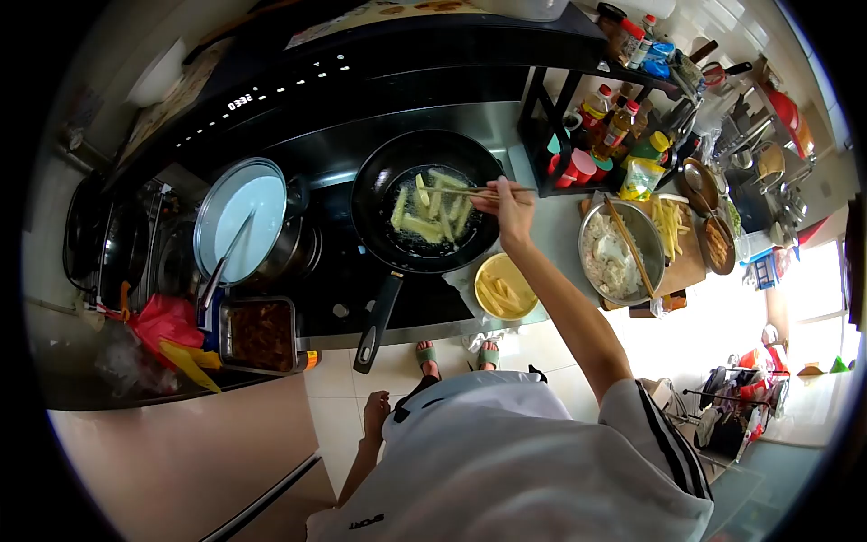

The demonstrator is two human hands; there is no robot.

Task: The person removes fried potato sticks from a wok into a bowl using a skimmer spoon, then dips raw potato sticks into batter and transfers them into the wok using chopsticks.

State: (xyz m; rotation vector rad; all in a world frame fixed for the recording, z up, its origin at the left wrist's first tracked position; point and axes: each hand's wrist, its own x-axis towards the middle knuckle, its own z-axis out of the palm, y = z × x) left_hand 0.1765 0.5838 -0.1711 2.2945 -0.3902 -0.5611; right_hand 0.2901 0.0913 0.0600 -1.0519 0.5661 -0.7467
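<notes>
My right hand (508,208) is closed around a pair of chopsticks (462,190), reaching over the frying pan (372,167) from the right. The chopsticks' tips are among pale yellow strips of food (423,226), which lie in bubbling oil; one strip sits upright near the tips. On the counter just below my right hand stands a yellow bowl (522,313) with more strips inside. My left hand (377,415) hangs low beside my body, its fingers curled and apparently around nothing. The pan's black handle (379,321) points toward me, with no hand on it.
Left of the pan stands a pot of white liquid (242,203) with a ladle, and a metal tray (260,334) of dark food. At right are a steel bowl of white batter-like food (607,253), a cutting board (691,262) with strips, and a rack of bottles (619,126).
</notes>
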